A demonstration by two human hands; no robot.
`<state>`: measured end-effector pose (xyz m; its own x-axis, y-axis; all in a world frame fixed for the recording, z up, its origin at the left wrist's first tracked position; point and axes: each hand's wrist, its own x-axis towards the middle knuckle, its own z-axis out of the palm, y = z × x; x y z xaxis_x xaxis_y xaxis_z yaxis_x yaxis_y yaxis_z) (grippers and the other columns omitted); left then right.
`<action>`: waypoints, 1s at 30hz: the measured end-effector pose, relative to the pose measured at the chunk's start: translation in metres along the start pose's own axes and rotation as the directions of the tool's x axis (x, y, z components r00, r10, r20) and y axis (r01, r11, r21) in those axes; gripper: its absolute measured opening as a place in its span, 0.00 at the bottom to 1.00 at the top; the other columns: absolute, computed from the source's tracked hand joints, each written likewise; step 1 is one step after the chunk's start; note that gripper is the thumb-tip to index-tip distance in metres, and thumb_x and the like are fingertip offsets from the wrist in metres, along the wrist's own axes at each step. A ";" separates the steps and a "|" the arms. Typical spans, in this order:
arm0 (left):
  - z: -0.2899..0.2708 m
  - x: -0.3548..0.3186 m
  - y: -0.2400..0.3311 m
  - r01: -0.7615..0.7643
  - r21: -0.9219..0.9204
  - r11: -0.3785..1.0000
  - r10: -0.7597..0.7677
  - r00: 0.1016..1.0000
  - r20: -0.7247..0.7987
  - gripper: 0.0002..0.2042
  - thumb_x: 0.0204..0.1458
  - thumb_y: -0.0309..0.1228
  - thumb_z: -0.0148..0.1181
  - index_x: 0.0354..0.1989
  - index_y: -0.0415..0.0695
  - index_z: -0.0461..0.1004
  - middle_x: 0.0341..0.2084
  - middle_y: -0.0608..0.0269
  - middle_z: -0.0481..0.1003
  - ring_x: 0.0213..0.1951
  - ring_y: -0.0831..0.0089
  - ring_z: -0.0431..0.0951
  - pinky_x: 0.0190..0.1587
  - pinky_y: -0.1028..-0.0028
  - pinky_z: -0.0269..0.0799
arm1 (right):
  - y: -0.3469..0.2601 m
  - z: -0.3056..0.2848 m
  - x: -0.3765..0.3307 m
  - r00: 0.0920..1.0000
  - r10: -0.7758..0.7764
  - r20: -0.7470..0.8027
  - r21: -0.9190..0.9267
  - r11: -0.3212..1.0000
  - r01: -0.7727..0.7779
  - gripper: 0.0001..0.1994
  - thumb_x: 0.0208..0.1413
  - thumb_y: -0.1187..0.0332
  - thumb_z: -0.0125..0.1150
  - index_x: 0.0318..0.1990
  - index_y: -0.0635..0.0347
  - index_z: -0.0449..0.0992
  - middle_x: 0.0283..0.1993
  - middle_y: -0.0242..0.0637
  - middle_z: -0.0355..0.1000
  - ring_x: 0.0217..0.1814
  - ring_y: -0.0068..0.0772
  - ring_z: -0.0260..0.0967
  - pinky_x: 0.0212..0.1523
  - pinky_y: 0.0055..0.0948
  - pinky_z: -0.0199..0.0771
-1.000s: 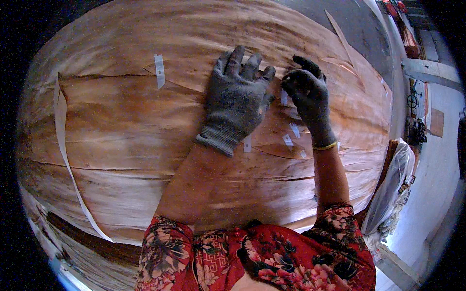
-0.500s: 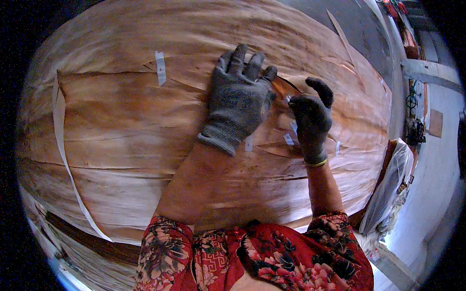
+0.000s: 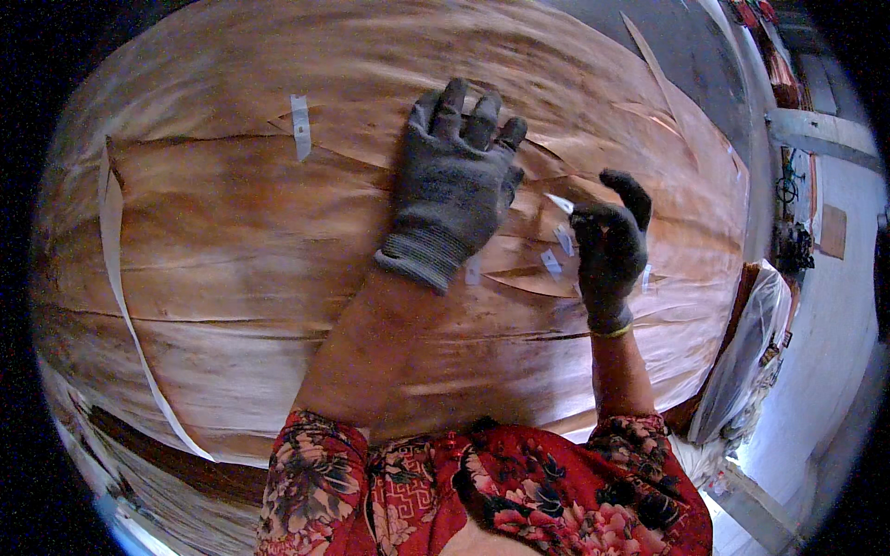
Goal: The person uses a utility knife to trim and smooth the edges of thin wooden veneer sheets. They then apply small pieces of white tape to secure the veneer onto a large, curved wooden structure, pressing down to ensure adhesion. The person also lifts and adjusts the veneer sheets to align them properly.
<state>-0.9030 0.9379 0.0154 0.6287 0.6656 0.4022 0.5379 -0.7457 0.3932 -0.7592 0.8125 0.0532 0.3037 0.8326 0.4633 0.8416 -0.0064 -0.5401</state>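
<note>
Spread out before me is a wide sheet of reddish-brown wood veneer (image 3: 232, 222), wrinkled and split in places. My left hand (image 3: 454, 181), in a grey work glove, lies flat on it with the fingers apart. To its right, my gloved right hand (image 3: 612, 236) is closed around a small knife, with the index finger raised. Only the pale pointed knife blade (image 3: 559, 202) shows; its handle is hidden in the fist. The blade points up and left, beside a split in the veneer between the hands. Short white tape strips (image 3: 552, 263) lie close to the right hand.
Another tape strip (image 3: 299, 128) crosses a split at the upper left. A long pale veneer edge (image 3: 125, 296) curls along the left side. A narrow loose sliver (image 3: 649, 65) lies at the far right. Beyond the right edge stands a plastic-wrapped bundle (image 3: 742, 347).
My right hand has drawn back toward me and slightly right, bringing the blade into clear view. The veneer between the hands looks flatter. My left hand has hardly moved.
</note>
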 end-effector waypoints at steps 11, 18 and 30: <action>-0.003 0.007 -0.002 -0.007 0.013 1.000 0.007 1.000 0.008 0.25 0.37 0.46 0.64 0.45 0.49 0.73 0.49 0.58 0.68 0.57 0.53 0.59 0.58 0.51 0.52 | 0.012 0.017 0.040 0.998 0.014 -0.056 0.043 0.999 -0.012 0.06 0.41 0.75 0.65 0.29 0.57 0.76 0.45 0.40 0.71 0.53 0.40 0.64 0.55 0.34 0.59; -0.009 0.009 -0.001 0.023 -0.021 1.000 -0.023 1.000 0.007 0.28 0.32 0.47 0.67 0.44 0.47 0.74 0.48 0.59 0.68 0.56 0.53 0.60 0.56 0.52 0.54 | 0.017 0.014 0.035 0.998 0.038 -0.043 0.065 0.997 -0.035 0.07 0.41 0.75 0.65 0.30 0.57 0.76 0.45 0.39 0.72 0.53 0.38 0.64 0.54 0.33 0.61; -0.004 0.009 0.005 0.047 0.037 0.998 -0.045 0.998 -0.047 0.27 0.34 0.46 0.67 0.43 0.45 0.74 0.44 0.61 0.70 0.54 0.58 0.63 0.55 0.55 0.55 | 0.015 0.005 0.033 0.998 0.036 -0.049 0.080 0.996 -0.032 0.08 0.41 0.76 0.65 0.31 0.56 0.77 0.45 0.39 0.72 0.52 0.38 0.65 0.54 0.32 0.61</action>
<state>-0.8972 0.9407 0.0247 0.5768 0.6994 0.4220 0.5874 -0.7141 0.3807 -0.7384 0.8423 0.0568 0.3549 0.8038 0.4774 0.7932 0.0114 -0.6089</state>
